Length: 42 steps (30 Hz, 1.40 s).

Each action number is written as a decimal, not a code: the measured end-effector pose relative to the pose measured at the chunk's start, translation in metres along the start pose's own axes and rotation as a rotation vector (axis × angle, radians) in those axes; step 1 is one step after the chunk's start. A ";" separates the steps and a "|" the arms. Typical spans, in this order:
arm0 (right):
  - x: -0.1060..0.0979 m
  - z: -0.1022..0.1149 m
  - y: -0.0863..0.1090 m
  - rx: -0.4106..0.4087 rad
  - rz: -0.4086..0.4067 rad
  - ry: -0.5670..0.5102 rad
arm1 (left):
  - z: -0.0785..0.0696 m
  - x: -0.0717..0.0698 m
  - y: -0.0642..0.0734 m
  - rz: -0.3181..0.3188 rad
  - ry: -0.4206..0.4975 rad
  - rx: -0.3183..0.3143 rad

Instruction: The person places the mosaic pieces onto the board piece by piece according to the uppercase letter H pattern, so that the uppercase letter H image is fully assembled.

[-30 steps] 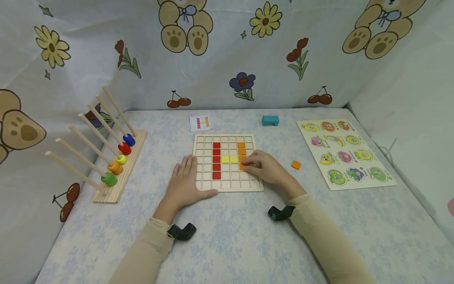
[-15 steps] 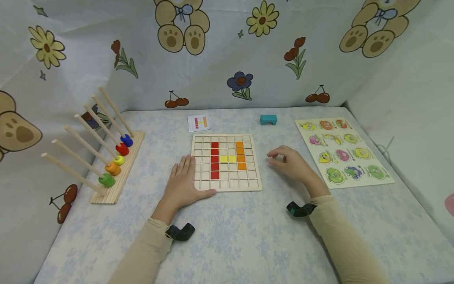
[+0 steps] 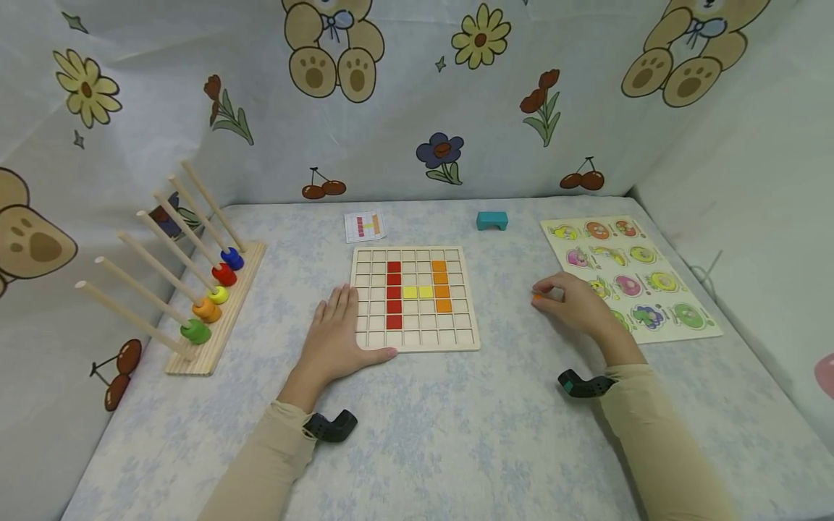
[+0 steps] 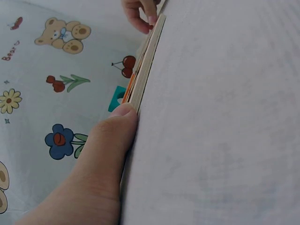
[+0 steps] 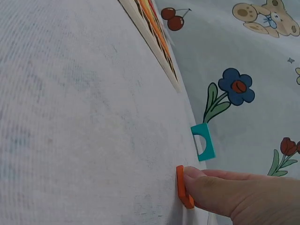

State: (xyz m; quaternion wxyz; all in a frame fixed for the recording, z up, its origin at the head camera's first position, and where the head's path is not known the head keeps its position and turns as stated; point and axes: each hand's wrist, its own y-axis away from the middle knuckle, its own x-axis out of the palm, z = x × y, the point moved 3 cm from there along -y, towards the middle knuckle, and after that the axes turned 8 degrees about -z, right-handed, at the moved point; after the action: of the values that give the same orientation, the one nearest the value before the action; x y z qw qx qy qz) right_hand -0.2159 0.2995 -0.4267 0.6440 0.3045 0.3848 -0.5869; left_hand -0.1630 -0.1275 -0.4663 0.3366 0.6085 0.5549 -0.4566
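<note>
A wooden grid board lies mid-table, with a column of red tiles, two yellow tiles and a shorter column of orange tiles set in its cells. My left hand lies flat with straight fingers against the board's left edge, thumb along its near edge. Right of the board, my right hand pinches a loose orange tile between thumb and fingers, close over the table; in the head view the fingers mostly cover it.
Behind the board lie a small pattern card and a teal arch block. A wooden peg stand with coloured rings is at the left. A fruit picture board lies at the right, partly under my right hand.
My right hand has left the board's orange column and moved right to the loose orange tile, which it now pinches. The left hand stays in place.
</note>
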 end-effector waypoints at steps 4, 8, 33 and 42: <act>-0.001 -0.002 0.001 0.028 0.023 0.006 | 0.000 0.000 0.000 -0.003 0.002 0.002; -0.002 -0.002 0.002 0.058 0.033 0.017 | 0.000 0.000 0.000 -0.006 0.010 -0.001; 0.042 0.077 -0.016 -0.085 0.088 -0.209 | 0.000 0.000 -0.001 -0.012 0.001 0.001; 0.068 0.115 -0.015 -0.144 0.162 -0.266 | 0.001 0.000 0.000 -0.007 -0.008 -0.003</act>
State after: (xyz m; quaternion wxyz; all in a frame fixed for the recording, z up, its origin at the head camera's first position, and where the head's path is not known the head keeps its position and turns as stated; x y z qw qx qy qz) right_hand -0.2134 0.1655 -0.4240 0.7545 0.2070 0.3115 -0.5393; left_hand -0.1633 -0.1285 -0.4669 0.3381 0.6041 0.5564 -0.4595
